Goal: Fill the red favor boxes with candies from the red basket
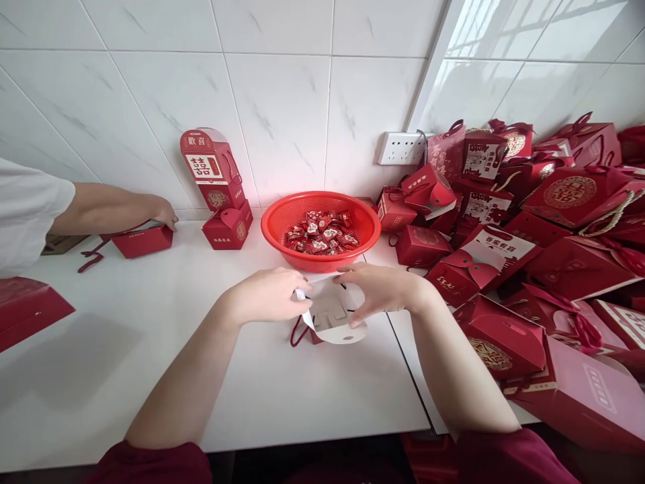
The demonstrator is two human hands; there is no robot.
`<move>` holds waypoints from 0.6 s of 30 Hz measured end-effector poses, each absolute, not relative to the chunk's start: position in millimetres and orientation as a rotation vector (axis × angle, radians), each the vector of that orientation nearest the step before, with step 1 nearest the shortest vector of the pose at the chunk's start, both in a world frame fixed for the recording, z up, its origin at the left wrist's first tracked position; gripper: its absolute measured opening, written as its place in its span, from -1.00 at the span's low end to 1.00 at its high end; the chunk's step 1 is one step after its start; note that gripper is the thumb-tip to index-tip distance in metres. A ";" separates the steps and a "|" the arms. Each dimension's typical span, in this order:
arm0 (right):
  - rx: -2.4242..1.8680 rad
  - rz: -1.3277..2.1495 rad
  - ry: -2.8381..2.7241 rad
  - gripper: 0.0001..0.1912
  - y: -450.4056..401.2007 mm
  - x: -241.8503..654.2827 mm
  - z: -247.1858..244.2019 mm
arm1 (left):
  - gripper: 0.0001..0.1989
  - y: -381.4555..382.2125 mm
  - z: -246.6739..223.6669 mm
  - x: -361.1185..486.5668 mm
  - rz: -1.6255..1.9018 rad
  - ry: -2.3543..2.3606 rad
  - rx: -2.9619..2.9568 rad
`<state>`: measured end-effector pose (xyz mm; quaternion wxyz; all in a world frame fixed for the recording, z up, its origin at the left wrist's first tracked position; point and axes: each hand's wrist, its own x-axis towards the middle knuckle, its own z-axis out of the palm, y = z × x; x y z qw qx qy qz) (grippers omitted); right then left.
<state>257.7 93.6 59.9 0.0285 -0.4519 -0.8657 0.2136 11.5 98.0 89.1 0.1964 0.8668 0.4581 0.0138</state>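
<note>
An open box (330,306) with a white inside and a dark red cord handle stands on the white table, its flaps spread. My left hand (275,294) grips the left flap of this box between thumb and fingers. On the other side, my right hand (377,290) holds the right edge, its fingers at the back and its thumb near the front flap. Just behind the box sits a red plastic basket (322,265) with many small red wrapped candies (322,232) in it.
Another person's arm (113,207) reaches in from the left to a red box (144,240). Upright red boxes (222,202) stand by the tiled wall. Many red gift boxes (504,249) are piled at the right, below a power socket (402,148).
</note>
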 end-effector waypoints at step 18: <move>-1.440 0.464 -2.378 -0.53 121.5 268.9 96.1 | -0.11 109.4 70.2 18.7 0.021 1.126 2.363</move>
